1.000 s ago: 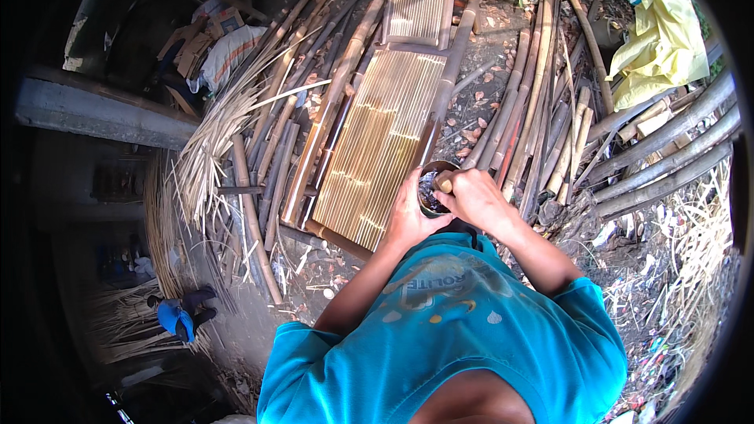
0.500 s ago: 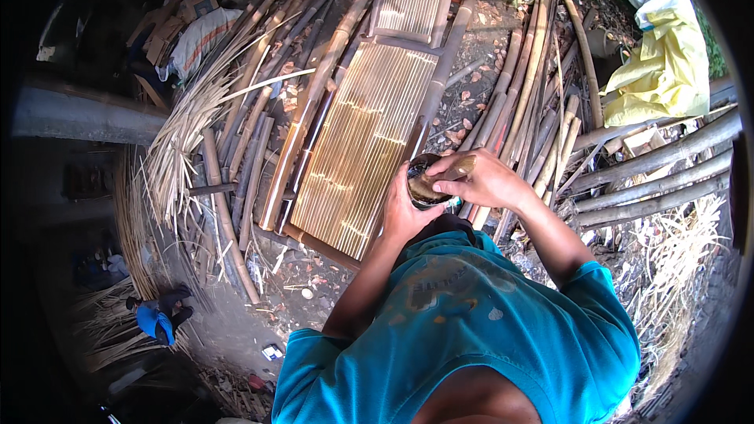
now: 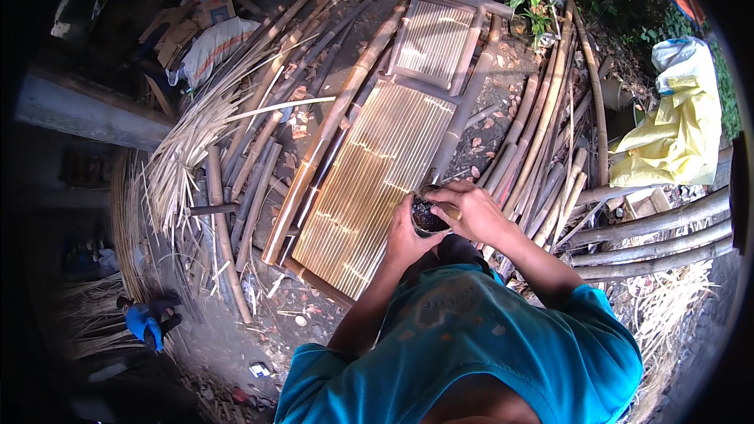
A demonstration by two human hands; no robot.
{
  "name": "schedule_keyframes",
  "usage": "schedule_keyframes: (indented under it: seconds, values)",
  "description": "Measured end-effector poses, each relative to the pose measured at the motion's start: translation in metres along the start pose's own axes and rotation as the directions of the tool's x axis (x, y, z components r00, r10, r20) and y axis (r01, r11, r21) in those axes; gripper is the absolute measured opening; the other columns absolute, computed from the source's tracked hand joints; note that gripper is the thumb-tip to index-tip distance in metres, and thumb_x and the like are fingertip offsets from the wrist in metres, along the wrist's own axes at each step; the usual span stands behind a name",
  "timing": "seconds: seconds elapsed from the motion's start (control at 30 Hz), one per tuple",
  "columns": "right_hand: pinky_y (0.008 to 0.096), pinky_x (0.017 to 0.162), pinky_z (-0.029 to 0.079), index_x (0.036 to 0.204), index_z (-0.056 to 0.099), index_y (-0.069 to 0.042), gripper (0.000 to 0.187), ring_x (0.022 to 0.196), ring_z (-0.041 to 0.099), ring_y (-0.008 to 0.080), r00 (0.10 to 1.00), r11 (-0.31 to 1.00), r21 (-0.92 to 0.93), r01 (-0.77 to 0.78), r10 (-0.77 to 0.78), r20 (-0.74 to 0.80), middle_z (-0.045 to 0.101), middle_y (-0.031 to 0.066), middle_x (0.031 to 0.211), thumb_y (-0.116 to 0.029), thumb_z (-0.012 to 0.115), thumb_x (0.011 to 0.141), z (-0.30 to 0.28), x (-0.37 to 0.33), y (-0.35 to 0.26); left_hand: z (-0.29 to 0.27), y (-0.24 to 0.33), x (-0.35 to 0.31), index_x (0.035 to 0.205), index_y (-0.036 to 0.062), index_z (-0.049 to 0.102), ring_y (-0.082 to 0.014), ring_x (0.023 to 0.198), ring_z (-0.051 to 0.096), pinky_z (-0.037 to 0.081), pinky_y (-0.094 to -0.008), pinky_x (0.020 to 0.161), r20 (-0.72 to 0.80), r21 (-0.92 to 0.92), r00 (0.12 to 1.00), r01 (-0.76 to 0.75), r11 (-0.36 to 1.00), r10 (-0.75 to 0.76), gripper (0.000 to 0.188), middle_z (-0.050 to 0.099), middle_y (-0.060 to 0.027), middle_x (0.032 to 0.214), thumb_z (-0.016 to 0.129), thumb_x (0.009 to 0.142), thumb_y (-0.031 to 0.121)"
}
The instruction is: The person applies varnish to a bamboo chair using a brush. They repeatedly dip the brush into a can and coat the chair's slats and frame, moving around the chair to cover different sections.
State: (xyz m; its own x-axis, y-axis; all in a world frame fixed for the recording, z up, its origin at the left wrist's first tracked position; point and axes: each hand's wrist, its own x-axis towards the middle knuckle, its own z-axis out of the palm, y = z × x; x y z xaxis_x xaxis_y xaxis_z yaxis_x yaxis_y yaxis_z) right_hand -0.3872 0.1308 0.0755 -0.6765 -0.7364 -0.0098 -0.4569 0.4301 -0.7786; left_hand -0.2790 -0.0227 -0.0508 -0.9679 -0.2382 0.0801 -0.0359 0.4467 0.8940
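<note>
My left hand [image 3: 404, 237] is wrapped round a small can [image 3: 431, 229] in front of my waist. Dark, glossy stuff shows inside the can. A brush with a tan handle [image 3: 450, 210] is pinched in my right hand [image 3: 476, 214]; its dark head lies over the can's far rim, partly hidden by the fingers. Just beyond my hands, a long bamboo panel of narrow slats [image 3: 369, 180] lies in a frame of poles on the ground. A smaller slatted panel [image 3: 433, 43] adjoins its far end.
Bamboo poles [image 3: 542, 122] lie along the right, and split strips [image 3: 184, 157] are heaped at left. Yellow sacking [image 3: 667, 141] hangs at far right beside thick poles [image 3: 652, 234]. A person in blue [image 3: 147, 322] is low at the left. A green plant [image 3: 536, 0] grows at the back.
The brush has come up from inside the can to its far rim, uncovering the dark contents. My view has tilted, so the panels sit lower in the picture.
</note>
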Motion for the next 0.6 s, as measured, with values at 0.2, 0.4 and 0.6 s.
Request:
schedule_keyframes:
  seconds: [0.2,0.4,0.6]
  values:
    - [0.0371,0.084,0.056,0.110,0.073,-0.002,0.025,0.092,0.072,0.0317,0.996,0.994,0.069,0.085,-0.083,-0.031,0.074,0.0161,0.101,-0.018,0.074,0.091,0.001,0.018,0.018,-0.001,-0.004,0.021,0.146,-0.0005,0.034,-0.0413,0.119,0.057,0.047,-0.0485,0.101,-0.009,0.027,1.000,0.017,0.999,-0.017,0.108,0.056,-0.0255,0.127,0.093,0.062,0.031]
    - [0.0365,0.085,0.056,0.109,0.073,0.000,0.025,0.094,0.072,0.0282,0.997,0.989,0.137,0.051,-0.043,-0.057,0.074,0.0154,0.105,-0.017,0.073,0.091,-0.005,0.034,0.020,-0.009,0.007,0.037,0.142,-0.0021,0.037,-0.0416,0.115,0.058,0.048,-0.0478,0.098,-0.053,-0.053,0.998,0.016,0.998,-0.018,0.103,0.056,-0.0255,0.126,0.093,0.062,0.030]
    - [0.0301,0.080,0.055,0.114,0.071,0.001,0.024,0.088,0.067,0.0135,0.972,0.830,0.506,-0.236,0.196,0.132,0.074,0.0074,0.096,-0.014,0.072,0.095,-0.001,0.069,0.037,-0.011,-0.012,0.047,0.144,-0.0020,0.035,-0.0340,0.118,0.060,0.049,-0.0435,0.100,-0.147,-0.082,0.987,0.054,0.995,-0.065,0.101,0.057,-0.0212,0.127,0.093,0.064,0.019]
